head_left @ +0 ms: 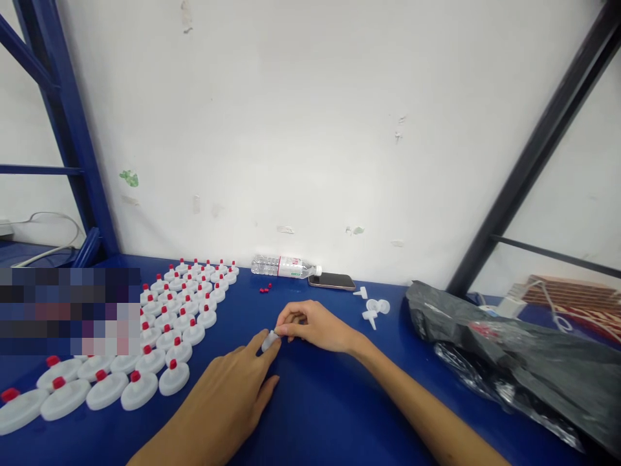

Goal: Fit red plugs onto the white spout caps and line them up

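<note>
A small white plastic nozzle cap (270, 341) is held between the fingers of my left hand (237, 375), low over the blue table. My right hand (310, 325) is closed in a pinch at the tip of that nozzle cap; its fingertips hide whatever is between them. Left of my hands stand rows of white round caps (173, 377), each topped with a red tip. Three loose red tips (265, 289) lie beyond my hands. To the right are several white nozzle caps (370, 316) without red tips.
A clear plastic bottle (281, 266) lies on its side by the wall, with a phone (332, 281) beside it. A grey plastic bag (514, 349) covers the right of the table. Blue metal posts (80, 129) rise at the left; a dark post (533, 142) slants at the right.
</note>
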Action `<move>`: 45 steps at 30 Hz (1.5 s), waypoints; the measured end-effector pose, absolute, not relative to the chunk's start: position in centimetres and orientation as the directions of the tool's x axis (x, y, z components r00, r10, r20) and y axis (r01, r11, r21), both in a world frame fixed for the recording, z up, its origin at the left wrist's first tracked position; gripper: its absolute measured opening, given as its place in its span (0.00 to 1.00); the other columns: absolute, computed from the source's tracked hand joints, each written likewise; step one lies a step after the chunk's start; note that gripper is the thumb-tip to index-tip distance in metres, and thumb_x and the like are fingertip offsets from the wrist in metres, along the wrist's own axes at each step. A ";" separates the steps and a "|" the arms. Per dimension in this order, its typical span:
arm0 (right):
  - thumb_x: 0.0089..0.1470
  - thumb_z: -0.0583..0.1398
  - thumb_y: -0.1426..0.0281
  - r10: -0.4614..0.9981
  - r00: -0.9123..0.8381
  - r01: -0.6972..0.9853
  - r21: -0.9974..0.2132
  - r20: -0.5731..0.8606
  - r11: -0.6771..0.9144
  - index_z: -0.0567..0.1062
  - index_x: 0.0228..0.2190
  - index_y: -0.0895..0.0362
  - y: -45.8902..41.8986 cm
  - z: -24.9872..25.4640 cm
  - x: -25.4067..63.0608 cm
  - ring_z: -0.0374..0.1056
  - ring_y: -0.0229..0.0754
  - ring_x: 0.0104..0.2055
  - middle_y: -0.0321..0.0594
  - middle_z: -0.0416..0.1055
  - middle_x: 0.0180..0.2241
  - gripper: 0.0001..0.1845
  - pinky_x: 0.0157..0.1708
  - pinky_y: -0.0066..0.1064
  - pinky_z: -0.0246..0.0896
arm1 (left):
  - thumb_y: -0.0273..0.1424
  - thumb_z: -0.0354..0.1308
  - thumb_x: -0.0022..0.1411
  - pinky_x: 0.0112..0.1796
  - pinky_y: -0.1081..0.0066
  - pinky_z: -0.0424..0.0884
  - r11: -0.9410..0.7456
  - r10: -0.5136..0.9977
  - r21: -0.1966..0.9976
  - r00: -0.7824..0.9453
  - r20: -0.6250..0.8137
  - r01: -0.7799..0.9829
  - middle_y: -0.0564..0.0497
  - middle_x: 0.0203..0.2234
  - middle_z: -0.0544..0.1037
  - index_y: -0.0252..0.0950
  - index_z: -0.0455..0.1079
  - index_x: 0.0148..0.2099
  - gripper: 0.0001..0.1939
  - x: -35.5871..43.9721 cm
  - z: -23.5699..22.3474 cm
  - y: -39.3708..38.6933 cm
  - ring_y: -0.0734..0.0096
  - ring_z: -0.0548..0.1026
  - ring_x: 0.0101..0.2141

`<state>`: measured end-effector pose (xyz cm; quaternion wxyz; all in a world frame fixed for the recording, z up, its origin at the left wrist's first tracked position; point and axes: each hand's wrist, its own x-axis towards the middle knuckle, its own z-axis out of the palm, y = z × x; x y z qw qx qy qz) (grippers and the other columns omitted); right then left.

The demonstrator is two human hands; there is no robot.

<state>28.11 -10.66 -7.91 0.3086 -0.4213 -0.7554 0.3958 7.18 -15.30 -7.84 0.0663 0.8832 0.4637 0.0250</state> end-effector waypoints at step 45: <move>0.64 0.60 0.61 0.853 -0.456 0.563 -0.659 0.256 0.499 0.79 0.36 0.54 -11.7 -6.8 27.4 0.73 0.37 0.32 0.34 0.78 0.31 0.11 0.34 0.25 0.63 | 0.29 0.46 0.68 0.45 0.52 0.78 -0.592 0.804 0.166 0.591 0.059 0.789 0.41 0.59 0.71 0.40 0.64 0.65 0.25 7.5 -8.2 -15.4 0.52 0.79 0.48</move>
